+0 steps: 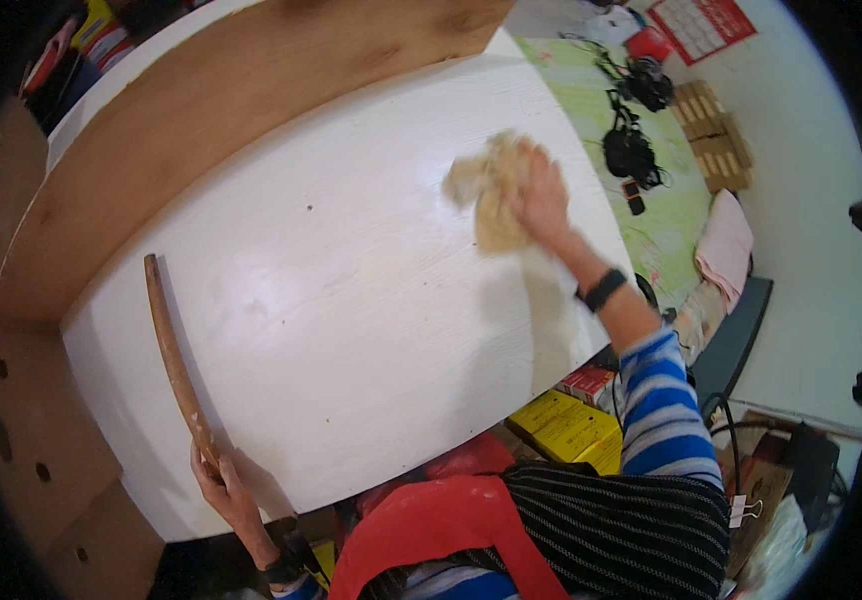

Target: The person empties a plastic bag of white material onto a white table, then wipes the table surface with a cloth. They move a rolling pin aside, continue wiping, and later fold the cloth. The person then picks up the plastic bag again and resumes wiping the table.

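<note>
My left hand (pixel 227 487) grips the near end of a long wooden rod (pixel 168 349), which points away from me along the left side of a white tabletop (pixel 356 300). The rod looks bowed, perhaps only through the lens. Farther off, towards the table's right side, my right hand (pixel 543 196) is on a crumpled beige cloth (pixel 494 195) at the white surface. Both hand and cloth are blurred, and the fingers partly cover the cloth. A few small dark specks dot the tabletop.
A brown wooden board (pixel 251 97) stands along the far edge, and a board with dark holes (pixel 25 405) borders the left. On the right, a green-covered surface (pixel 588 112) bears black cables (pixel 629 150) and a folded pink cloth (pixel 727 236). Yellow boxes (pixel 569 427) sit below the front edge.
</note>
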Motion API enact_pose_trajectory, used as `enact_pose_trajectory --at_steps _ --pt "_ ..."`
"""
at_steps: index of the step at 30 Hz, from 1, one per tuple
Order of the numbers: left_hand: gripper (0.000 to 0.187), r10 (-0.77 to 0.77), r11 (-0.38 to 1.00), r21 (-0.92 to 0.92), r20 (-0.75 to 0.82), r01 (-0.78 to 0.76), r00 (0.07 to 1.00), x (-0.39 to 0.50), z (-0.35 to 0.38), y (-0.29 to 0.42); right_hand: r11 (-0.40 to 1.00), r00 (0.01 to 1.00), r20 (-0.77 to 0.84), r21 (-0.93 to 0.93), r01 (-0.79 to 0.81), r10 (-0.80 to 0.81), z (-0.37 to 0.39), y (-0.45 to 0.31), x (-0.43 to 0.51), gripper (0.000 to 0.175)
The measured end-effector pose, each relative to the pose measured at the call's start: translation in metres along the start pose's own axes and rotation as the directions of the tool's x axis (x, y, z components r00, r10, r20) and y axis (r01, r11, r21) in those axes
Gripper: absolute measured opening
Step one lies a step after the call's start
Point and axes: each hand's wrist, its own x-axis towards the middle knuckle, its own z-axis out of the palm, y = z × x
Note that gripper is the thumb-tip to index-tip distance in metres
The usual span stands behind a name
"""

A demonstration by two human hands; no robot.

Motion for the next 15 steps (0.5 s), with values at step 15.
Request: enact_pose_trajectory --at_steps 15 --pt "0.045 -0.301 0.947 -0.122 -0.025 0.296 0.953 -0.065 0.016 0.014 0.907 0.916 -0.104 0.133 0.399 -0.388 0.014 -0.226 0.084 0.055"
